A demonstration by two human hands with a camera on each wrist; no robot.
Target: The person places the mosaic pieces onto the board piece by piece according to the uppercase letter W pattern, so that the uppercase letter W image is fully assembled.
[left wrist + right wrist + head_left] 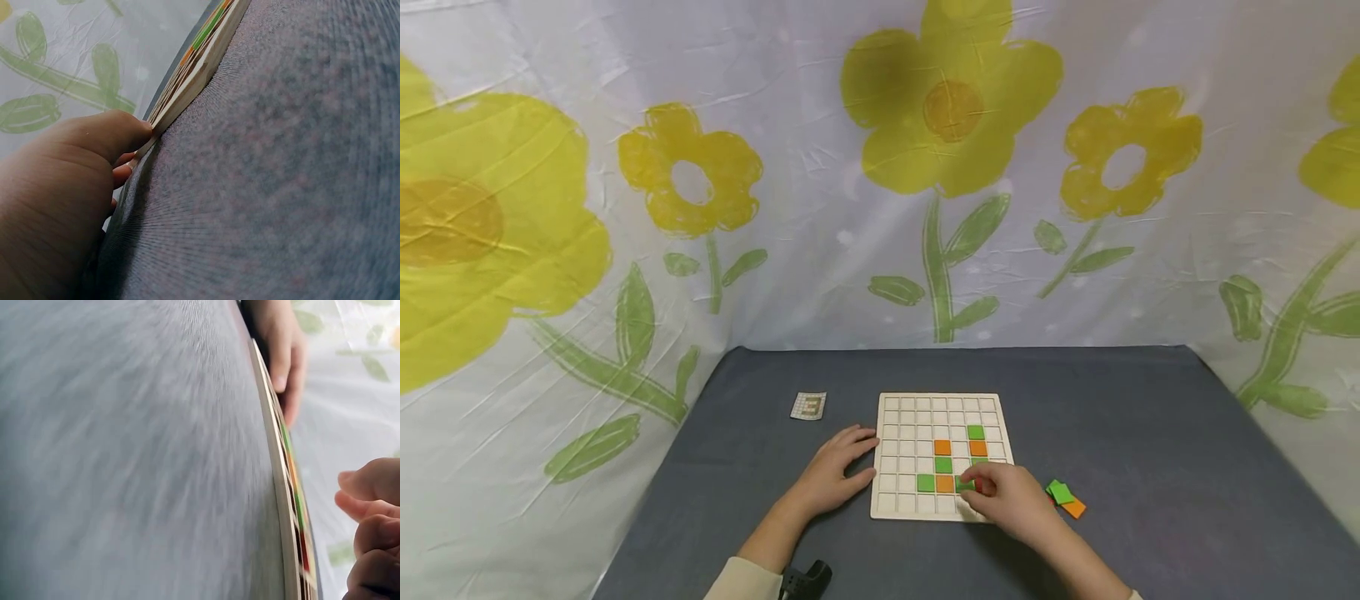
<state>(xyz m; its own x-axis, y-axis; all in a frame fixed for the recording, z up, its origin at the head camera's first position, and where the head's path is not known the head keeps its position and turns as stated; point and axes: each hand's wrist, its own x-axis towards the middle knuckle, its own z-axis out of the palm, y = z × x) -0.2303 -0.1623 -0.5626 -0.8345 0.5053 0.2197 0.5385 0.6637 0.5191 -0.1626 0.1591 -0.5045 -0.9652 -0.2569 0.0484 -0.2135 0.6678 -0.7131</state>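
Note:
A pale wooden grid board [895, 504] lies on the dark cloth, with green, orange and red square tiles in some cells. My left hand [838, 469] rests at the board's left edge, fingers extended; in the left wrist view its thumb [131, 128] touches the side. Over the lower right of the grid is my right hand [1011, 497], thumb and forefinger bent above a green tile [962, 484], with a gap between them. Nothing shows between these fingertips in the right wrist view, where the hand [375, 531] is raised off the board. A red tile [978, 485] is partly hidden by it.
A small heap of loose green and orange tiles [1062, 493] lies right of the board, with a bit of red underneath. At the back left is a small printed card [808, 406]. A flowered curtain [820, 250] hangs behind the table.

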